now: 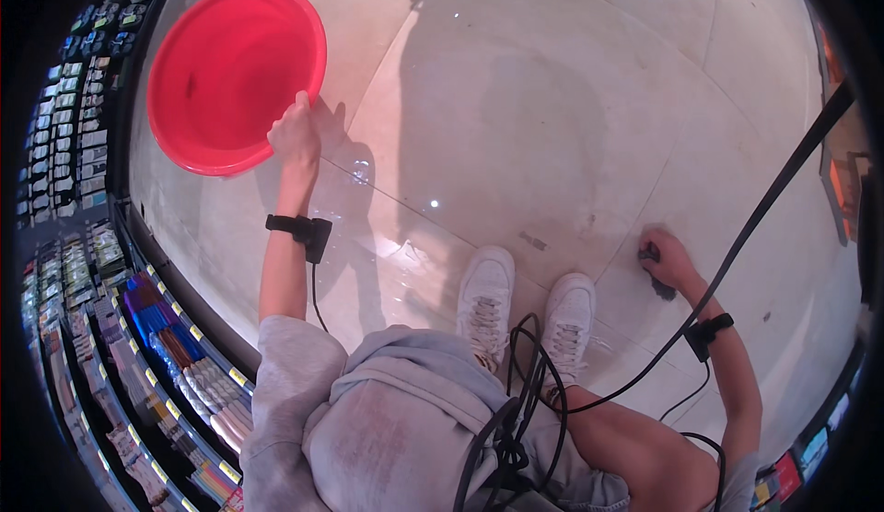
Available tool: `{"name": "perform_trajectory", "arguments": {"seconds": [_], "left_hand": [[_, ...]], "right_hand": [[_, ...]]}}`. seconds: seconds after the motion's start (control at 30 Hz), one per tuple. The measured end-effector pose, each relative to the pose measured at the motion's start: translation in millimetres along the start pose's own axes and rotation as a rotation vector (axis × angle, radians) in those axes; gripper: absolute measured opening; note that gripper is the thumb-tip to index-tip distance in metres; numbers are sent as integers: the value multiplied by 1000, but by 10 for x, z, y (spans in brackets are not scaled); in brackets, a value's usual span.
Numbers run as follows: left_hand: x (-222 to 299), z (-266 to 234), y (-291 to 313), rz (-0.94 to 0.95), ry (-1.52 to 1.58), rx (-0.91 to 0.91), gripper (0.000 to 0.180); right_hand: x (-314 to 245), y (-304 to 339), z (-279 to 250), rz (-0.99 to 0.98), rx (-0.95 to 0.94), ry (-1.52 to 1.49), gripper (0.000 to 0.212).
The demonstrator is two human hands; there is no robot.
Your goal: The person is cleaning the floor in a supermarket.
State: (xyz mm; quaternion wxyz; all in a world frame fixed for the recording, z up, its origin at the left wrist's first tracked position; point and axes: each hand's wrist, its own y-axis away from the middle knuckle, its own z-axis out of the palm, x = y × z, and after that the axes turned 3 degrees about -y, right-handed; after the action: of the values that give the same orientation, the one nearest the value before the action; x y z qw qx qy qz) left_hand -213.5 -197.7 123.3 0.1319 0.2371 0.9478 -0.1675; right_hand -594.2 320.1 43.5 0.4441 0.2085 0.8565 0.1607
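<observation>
At the upper left, my left hand is closed on the near right rim of a red plastic basin. The basin's inside faces me, with a small dark mark on its left part. Low on the right, my right hand is down by the floor, its fingers wrapped round a dark, crumpled cloth that lies against the tiles. Most of that cloth is hidden under the hand. Each wrist wears a black strap with a small box and a cable.
Pale floor tiles have wet, shiny patches and dark smudges. My white shoes stand between my hands. Shelves of packaged goods line the left side. A black cable crosses on the right and bunches in loops over my lap.
</observation>
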Motion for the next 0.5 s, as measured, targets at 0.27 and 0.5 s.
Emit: {"name": "perform_trajectory", "arguments": {"seconds": [0.27,0.5], "left_hand": [[40,-41,-53,10,27,6,11],[-5,-75,-65,-7,19,16,11]], "right_hand": [[-32,-35,-45,16,-10,10,27],[-23,-8,-3,-5,2,18,24]]}}
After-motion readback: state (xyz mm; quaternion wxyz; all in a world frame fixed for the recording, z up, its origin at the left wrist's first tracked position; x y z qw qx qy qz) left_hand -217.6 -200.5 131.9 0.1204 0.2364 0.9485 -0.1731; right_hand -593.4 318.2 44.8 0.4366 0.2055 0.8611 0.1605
